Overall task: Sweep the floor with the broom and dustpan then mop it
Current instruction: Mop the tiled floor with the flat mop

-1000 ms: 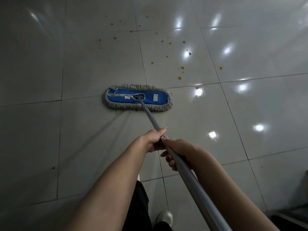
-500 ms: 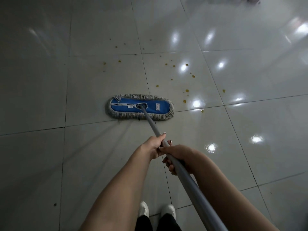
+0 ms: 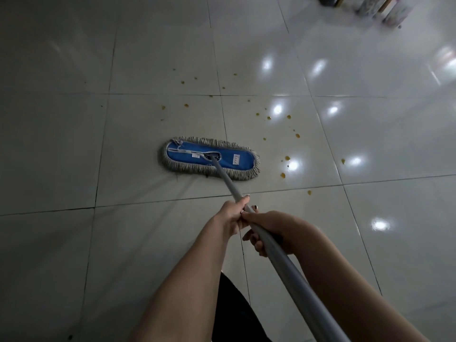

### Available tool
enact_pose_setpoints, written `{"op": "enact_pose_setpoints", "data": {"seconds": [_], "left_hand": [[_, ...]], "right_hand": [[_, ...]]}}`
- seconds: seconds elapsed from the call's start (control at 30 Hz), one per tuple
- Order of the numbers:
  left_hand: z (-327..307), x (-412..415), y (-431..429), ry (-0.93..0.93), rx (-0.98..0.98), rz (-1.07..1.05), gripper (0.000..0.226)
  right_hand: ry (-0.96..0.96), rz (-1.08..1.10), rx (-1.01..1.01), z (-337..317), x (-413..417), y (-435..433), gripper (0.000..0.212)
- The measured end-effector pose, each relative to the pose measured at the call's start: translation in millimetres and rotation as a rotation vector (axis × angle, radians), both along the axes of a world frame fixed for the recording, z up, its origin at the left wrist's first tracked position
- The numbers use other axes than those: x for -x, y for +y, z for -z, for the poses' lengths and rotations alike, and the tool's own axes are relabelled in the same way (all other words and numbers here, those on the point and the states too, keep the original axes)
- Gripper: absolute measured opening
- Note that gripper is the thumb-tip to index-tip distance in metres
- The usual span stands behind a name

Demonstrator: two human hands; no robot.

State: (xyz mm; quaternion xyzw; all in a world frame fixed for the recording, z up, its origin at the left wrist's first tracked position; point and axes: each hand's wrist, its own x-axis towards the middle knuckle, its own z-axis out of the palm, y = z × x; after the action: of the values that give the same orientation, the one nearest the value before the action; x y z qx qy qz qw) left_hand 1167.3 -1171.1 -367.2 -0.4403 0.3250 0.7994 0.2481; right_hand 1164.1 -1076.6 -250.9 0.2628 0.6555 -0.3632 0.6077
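Open tiled floor [image 3: 61,149] spreads wide to the left and ahead of the mop head [image 3: 187,159]; only some blurred items [image 3: 370,4] crowd the far right corner. Yellow spots [image 3: 287,158] dot the tiles beyond and just right of it. The pad lies flat, long axis left to right. The handle [image 3: 283,262] slants back to the person, left hand [image 3: 232,215] and right hand [image 3: 270,229] both wrapped around it, touching.

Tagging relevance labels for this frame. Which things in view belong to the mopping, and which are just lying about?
Job: mop head; handle; left hand and right hand, both holding the handle; floor; yellow spots beyond and right of the mop head.
Lying about: patterned things at the top right, cut off, too unclear to name.
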Motion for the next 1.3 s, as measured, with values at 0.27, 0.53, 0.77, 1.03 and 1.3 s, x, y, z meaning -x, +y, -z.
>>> {"op": "enact_pose_setpoints", "data": {"seconds": [0.27,0.53,0.77,1.03,1.3], "left_hand": [[-3.7,132.4,-76.1,0.017,0.011,-0.013,0.023],[-3.6,226.2,-147.1,0.015,0.047,-0.002,0.025],[1.6,320.5,-222.6,0.027,0.026,0.005,0.025],[13.2,461.6,-356.5,0.037,0.048,0.084,0.025],[19.9,580.3,-438.7,-0.002,0.124,0.173,0.027]], "right_hand": [[-0.039,-0.039,0.001,-1.1,142.2,-72.9,0.049],[-0.041,-0.073,0.0,-0.1,238.7,-144.9,0.047],[-0.032,-0.081,0.002,5.1,328.1,-220.5,0.049],[-0.012,-0.002,0.012,23.0,460.6,-352.5,0.049],[-0.004,0.055,0.022,42.4,571.0,-433.4,0.051]]}}
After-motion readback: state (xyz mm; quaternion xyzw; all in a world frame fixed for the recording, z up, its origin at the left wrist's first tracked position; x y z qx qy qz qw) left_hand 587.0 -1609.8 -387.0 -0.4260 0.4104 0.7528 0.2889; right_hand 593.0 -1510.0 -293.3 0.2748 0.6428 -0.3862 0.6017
